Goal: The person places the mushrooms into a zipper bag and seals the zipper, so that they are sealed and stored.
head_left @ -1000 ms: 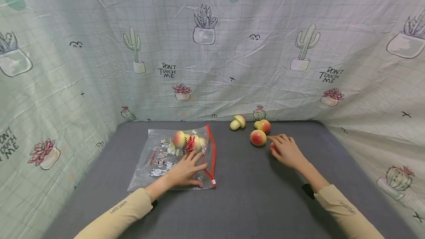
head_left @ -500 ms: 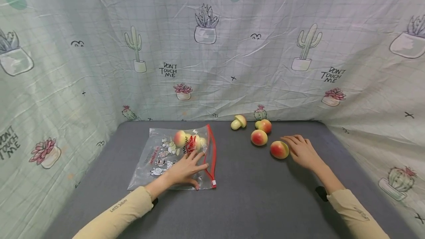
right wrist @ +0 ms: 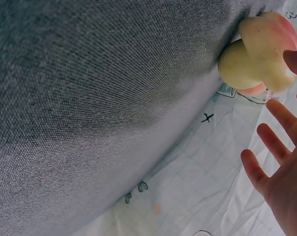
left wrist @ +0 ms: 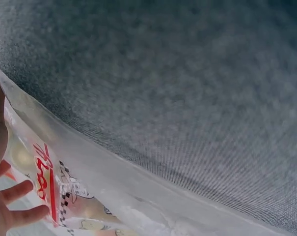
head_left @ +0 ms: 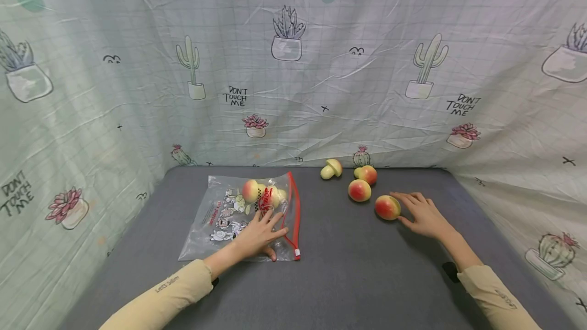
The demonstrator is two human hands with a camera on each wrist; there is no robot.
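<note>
the left hand (head_left: 259, 236) rests, fingers spread, on a clear, red-edged bag (head_left: 199, 233); the right hand (head_left: 425, 217), fingers parted, reaches a rounded red-and-yellow piece (head_left: 387, 208).

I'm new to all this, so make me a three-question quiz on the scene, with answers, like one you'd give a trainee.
1. How many mushroom-like pieces lie on the table outside the bag?
2. True or false: the left hand is over the bag.
3. Nearest the right hand is: A, the zip; B, a red-and-yellow piece; C, the left hand.

Key: 1: four. 2: true. 3: B.
</note>
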